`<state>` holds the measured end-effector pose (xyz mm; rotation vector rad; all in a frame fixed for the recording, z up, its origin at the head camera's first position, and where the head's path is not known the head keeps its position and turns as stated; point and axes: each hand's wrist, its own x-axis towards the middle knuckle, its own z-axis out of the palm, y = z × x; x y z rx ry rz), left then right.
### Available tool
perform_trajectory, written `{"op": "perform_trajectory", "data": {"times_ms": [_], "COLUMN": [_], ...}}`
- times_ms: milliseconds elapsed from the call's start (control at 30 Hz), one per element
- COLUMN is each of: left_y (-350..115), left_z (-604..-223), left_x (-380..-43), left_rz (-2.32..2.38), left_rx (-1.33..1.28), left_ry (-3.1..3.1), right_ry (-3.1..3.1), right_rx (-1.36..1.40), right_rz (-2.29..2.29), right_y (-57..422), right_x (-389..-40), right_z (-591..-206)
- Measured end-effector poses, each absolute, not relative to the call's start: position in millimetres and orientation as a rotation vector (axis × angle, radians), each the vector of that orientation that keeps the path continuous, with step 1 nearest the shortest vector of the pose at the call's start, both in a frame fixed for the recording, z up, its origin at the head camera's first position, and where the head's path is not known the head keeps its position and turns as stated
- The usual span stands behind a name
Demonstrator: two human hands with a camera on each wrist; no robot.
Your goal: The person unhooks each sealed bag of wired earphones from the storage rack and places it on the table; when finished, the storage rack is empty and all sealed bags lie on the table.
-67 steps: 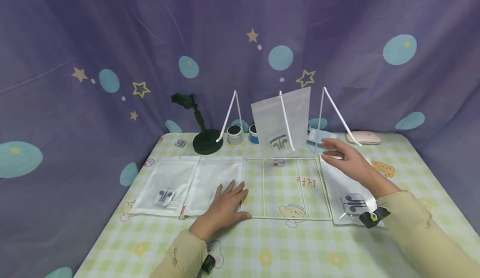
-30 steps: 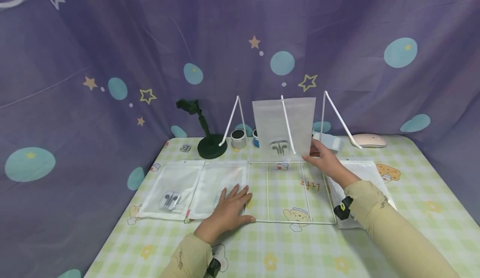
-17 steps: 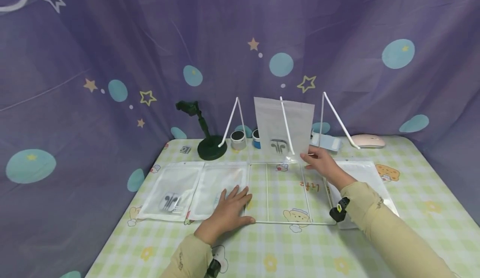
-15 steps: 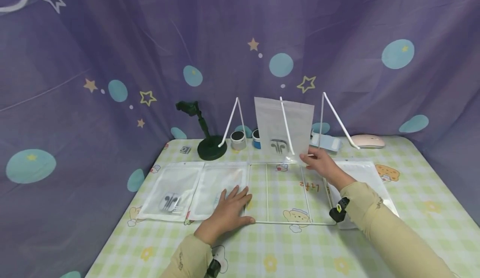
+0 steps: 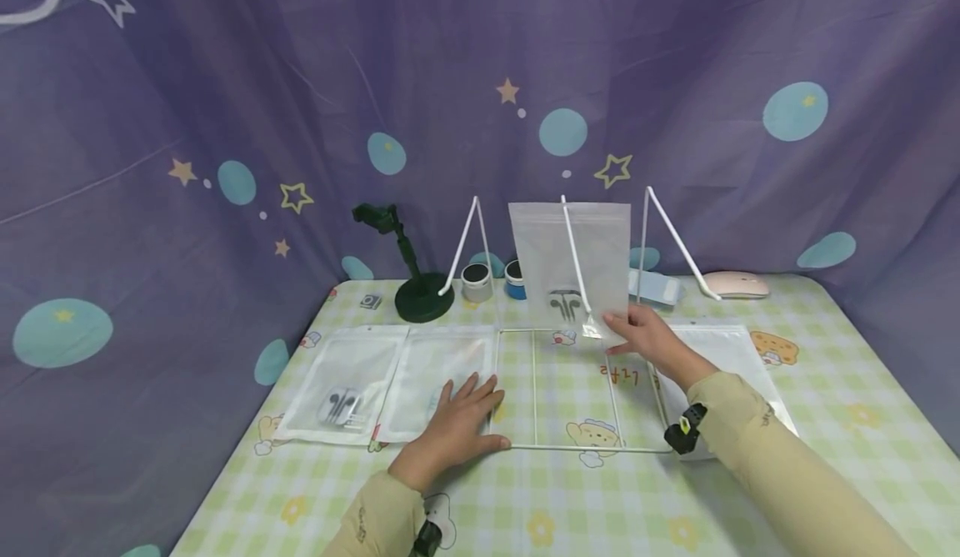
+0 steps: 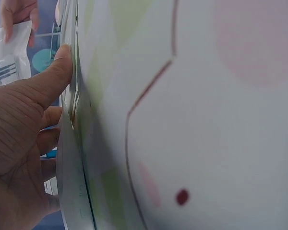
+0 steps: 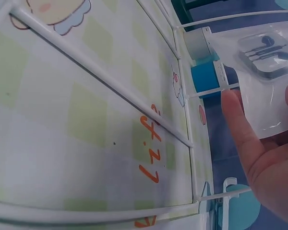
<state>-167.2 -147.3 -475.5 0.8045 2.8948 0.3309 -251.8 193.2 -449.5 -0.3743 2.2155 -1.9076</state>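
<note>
A frosted zip pouch [image 5: 543, 261] with wired earphones in a clear case [image 7: 266, 52] hangs from the middle prong of a white wire display rack [image 5: 577, 449]. My right hand [image 5: 656, 342] holds the pouch by its lower right corner, fingers on either side of it in the right wrist view. My left hand [image 5: 453, 424] lies with spread fingers on a second frosted pouch [image 5: 442, 353] and the rack's left edge. Left of that lies a third pouch [image 5: 348, 373] with earphones. A further white pouch [image 5: 720, 344] lies under my right forearm.
Behind the rack stand a dark green stand [image 5: 423, 297], a grey round pot [image 5: 476, 282] and a blue one [image 5: 515, 282]. A pale blue item [image 5: 656, 288] and a pink mouse [image 5: 735, 284] sit back right. White prongs [image 5: 678, 240] rise either side of the hanging pouch.
My right hand has moved left from beside the right prong to the hanging pouch and taken its corner. The pouch, tilted before, now hangs straighter. The left hand stays put.
</note>
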Motion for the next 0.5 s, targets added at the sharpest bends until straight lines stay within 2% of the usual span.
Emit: {"op": "perform_trajectory", "data": {"times_ms": [500], "left_y": [-148], "left_z": [-476], "left_x": [-168], "left_rz": [0.342], "left_rx": [0.842], "left_ry": [2.911], "right_ry": [2.155], "right_rx": [-0.421], "right_rz": [-1.852], "right_y": [214], "right_x": [-230], "right_z": [-446]}}
